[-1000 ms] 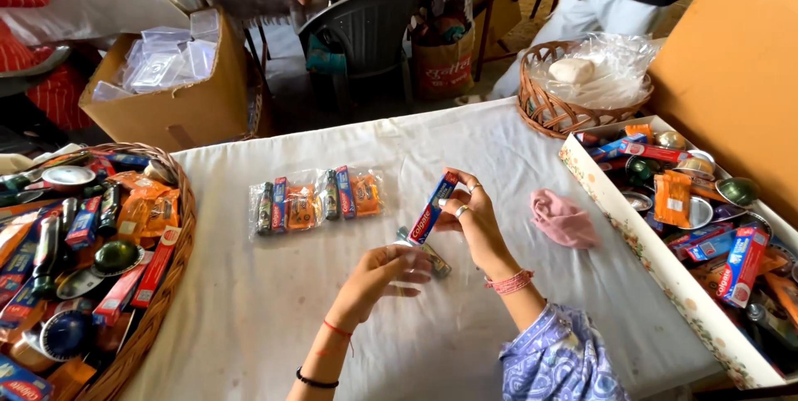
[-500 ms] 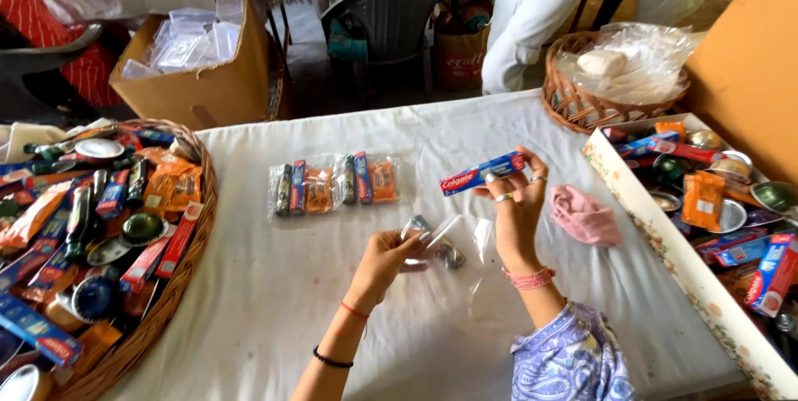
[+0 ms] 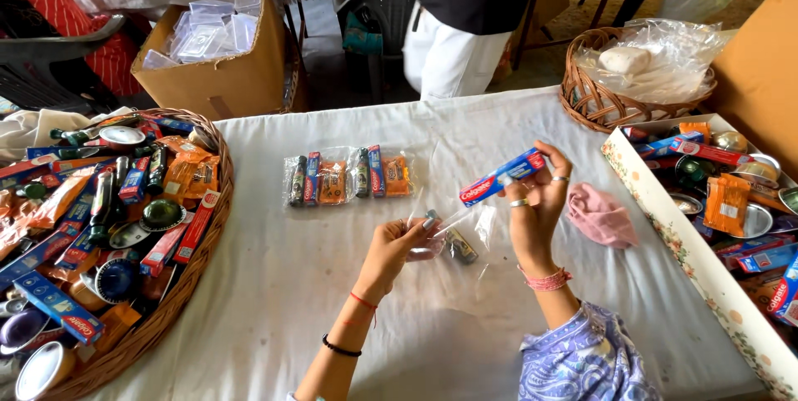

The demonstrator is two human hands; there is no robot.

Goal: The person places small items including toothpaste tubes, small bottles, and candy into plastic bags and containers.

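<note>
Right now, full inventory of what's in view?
toothpaste box: 1, red and blue, in right hand
clear bag: 1, transparent, held open at left hand
filled packets: 2, clear, table centre
pink cloth: 1, right of the hands
wicker basket: 1, brown, left, full of goods
small basket: 1, brown, top right, plastic inside
tray: 1, white, right edge
cardboard box: 1, behind table
left hand: pinching bag
right hand: gripping box

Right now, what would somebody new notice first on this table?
Probably the red and blue toothpaste box held up in the right hand mid-table, while the left hand pinches a clear plastic bag. Next, the big wicker basket on the left, heaped with colourful packets, and two filled bags lying behind the hands.
</note>
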